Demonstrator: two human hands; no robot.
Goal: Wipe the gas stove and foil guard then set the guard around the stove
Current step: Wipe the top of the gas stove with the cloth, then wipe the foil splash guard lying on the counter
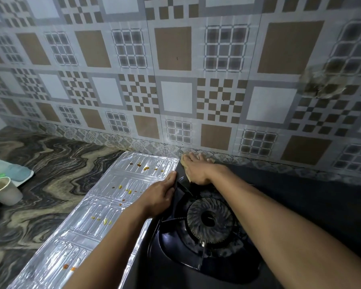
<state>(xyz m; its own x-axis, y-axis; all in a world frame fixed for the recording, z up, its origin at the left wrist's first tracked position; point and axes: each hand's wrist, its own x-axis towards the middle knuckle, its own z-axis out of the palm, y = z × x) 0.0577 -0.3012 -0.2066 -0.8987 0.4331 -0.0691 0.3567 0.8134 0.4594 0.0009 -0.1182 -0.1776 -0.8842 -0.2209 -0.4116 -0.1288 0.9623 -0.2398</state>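
Note:
The black gas stove [217, 265] fills the lower middle, its round burner [209, 219] under a pan support. A silver foil guard [104, 197] lies flat on the counter along the stove's left side, dotted with yellow and orange food bits. My left hand [161, 195] rests on the stove's left edge, thumb touching the guard's corner, holding nothing that I can see. My right hand [196, 170] presses a tan cloth [184, 163] onto the stove's far left corner by the wall; the hand hides most of the cloth.
A dark marbled counter [50, 167] runs to the left. At its left edge sit a white tray [28, 177] and a pale cup [5, 193]. The patterned tiled wall [175, 80] stands close behind the stove, stained at upper right.

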